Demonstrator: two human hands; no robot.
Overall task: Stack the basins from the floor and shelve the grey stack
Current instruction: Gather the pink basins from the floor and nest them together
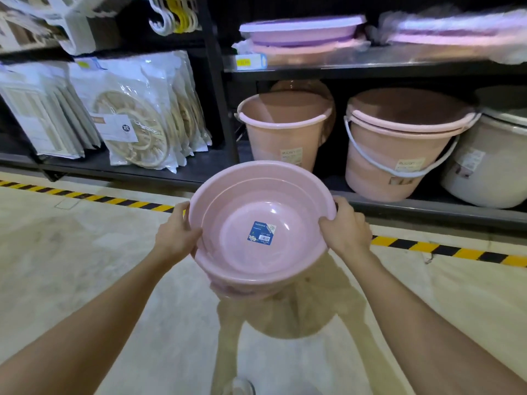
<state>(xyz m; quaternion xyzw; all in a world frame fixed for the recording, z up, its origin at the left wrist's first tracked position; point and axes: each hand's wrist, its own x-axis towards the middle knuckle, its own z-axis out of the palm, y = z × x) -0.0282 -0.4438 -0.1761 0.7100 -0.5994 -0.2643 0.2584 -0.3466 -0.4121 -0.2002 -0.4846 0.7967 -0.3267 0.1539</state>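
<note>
Before us stands a black shelf unit (370, 68) with pink buckets (399, 143) on its lower level, each touching or just beside the next, and purple and pink basins (302, 31) lying on the level above. On the pale floor (71, 266) a yellow-and-black striped line (445, 248) runs along the shelf's foot. We hold a nested stack of pink basins (256, 258) in the air above the floor, tilted toward us, in front of the buckets. Our left hand (178, 233) clasps its left rim, our right hand (346, 228) clasps the right rim. A blue label (261, 232) sits inside the top basin.
</note>
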